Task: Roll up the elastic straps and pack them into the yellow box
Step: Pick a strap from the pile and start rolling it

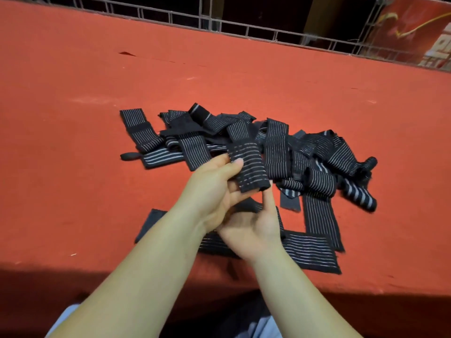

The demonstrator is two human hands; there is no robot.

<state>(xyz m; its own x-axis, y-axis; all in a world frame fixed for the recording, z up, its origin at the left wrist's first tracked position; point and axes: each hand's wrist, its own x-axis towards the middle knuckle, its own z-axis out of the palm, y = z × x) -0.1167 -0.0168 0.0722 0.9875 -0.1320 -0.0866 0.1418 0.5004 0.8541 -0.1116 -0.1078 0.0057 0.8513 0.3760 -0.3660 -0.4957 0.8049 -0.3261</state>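
Nearest, your two forearms cross the table edge and meet over the red cloth (73, 142). Your right hand (253, 230) lies palm up, fingers loosely straight, the forefinger raised to touch the underside of the strap being worked; it holds nothing, and seems placed there as a prop so the free end does not sag. Under it, flat straps (310, 250) are laid out in an L on the cloth, probably spread within reach for rolling next.

Your left hand (214, 191) grips the folded strap (249, 167), thumb on top, fingers curled beneath. The pinch sits at the strap's edge, which keeps the stripes flat and the layers aligned. Judgement: you are at the start of a roll, or tightening one; the blur hides which.

Beyond your hands sits the loose pile of straps (244, 140), black with pale stripes, tangled and overlapping, none visibly rolled tight. Most of the task appears to remain.

The yellow box is not in view, so I cannot tell where rolled straps will go. At the far edge runs a wire grid fence (244, 28).
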